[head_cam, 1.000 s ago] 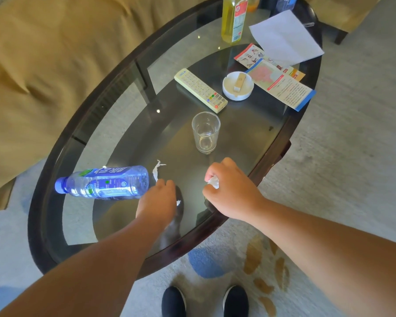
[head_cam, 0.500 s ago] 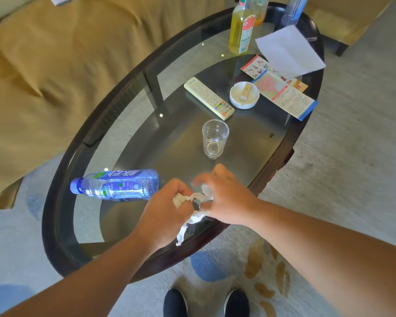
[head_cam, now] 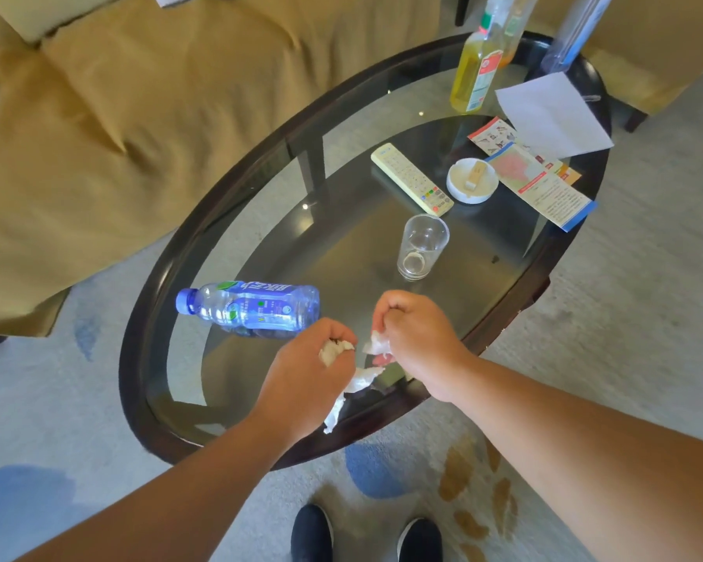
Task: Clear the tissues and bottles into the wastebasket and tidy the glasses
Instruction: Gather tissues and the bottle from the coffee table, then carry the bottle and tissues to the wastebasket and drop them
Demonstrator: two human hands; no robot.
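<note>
- Sofa (head_cam: 139, 135) sits far-left of the tumbler (head_cam: 423, 247). Open carpet lies near and right of the tumbler, so that's our room to swing out.
- Table (head_cam: 135, 371) has a glass top and a dark rim. Our forearms cross the rim on the near side of the tumbler.
- Water bottle (head_cam: 252, 308) lies on its side, near-left of the tumbler, untouched.
- Left hand (head_cam: 305, 383) is clenched round a tissue wad (head_cam: 333, 350), with a loose tail dangling below. Right hand (head_cam: 415, 338) pinches a second tissue (head_cam: 376, 344). Both are just near of the tumbler.
- The step, as we read it, is gathering tissue. We'd ball the tail into the fist first, or it may snag the rim or drop.
- Lift up, then back toward us. Don't clip the tumbler or roll the water bottle.
- Wastebasket not in view.
</note>
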